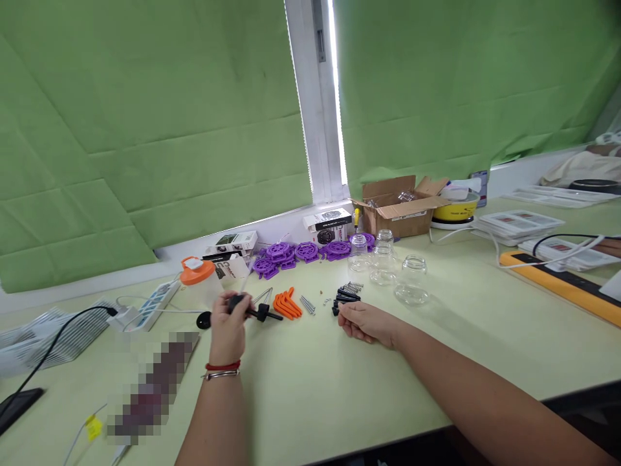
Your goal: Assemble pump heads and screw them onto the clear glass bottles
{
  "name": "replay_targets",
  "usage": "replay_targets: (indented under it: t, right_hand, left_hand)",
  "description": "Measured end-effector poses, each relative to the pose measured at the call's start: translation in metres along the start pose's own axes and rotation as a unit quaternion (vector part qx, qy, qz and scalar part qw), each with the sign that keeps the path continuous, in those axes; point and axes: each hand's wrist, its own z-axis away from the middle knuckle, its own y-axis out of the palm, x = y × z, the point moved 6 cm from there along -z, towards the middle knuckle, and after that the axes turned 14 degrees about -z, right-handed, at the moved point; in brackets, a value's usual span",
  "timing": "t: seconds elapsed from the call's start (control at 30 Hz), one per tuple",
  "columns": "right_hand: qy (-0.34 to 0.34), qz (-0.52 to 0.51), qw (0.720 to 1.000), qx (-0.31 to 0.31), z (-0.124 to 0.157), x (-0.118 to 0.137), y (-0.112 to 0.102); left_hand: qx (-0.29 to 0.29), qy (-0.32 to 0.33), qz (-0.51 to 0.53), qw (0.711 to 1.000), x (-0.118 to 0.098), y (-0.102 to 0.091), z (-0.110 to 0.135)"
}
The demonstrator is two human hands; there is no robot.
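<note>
My left hand [229,323] is closed around the wide end of a black part with a rod [264,314], which points right above the table. My right hand [363,322] rests low over the table with its fingers curled together against a group of black plastic pieces [348,295]; what lies between the fingertips is hidden. Several orange crank handles [287,303] lie between the hands, beside silver screws [307,305]. Thin metal rods [264,296] lie behind my left hand. Springs [354,286] sit behind the black pieces. A black disc [204,320] lies left of my left hand.
Purple plastic parts [306,252] line the back, with small printed boxes [328,223] behind. Clear glass jars [412,281] stand right of my right hand, near an open cardboard box [405,210]. An orange-lidded jug [200,281] and a power strip [158,304] are at left.
</note>
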Motion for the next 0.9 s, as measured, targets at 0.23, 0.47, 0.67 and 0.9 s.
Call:
replay_targets:
  t: [0.23, 0.47, 0.67, 0.9]
  right_hand:
    - [0.008, -0.001, 1.000, -0.010, -0.001, -0.002, 0.000]
    - [0.009, -0.002, 1.000, -0.015, -0.001, -0.004, -0.001]
    - [0.007, -0.001, 1.000, -0.016, 0.000, -0.001, 0.001]
    - [0.005, 0.001, 1.000, -0.014, -0.002, -0.003, 0.001]
  left_hand:
    - [-0.164, -0.044, -0.374, 0.912, 0.028, -0.048, -0.015]
    - [-0.048, -0.091, -0.519, 0.849, 0.047, -0.032, -0.017]
    - [-0.022, -0.076, -0.523, 0.849, 0.057, -0.023, -0.022]
    - [-0.013, -0.058, -0.508, 0.860, 0.058, -0.016, -0.025]
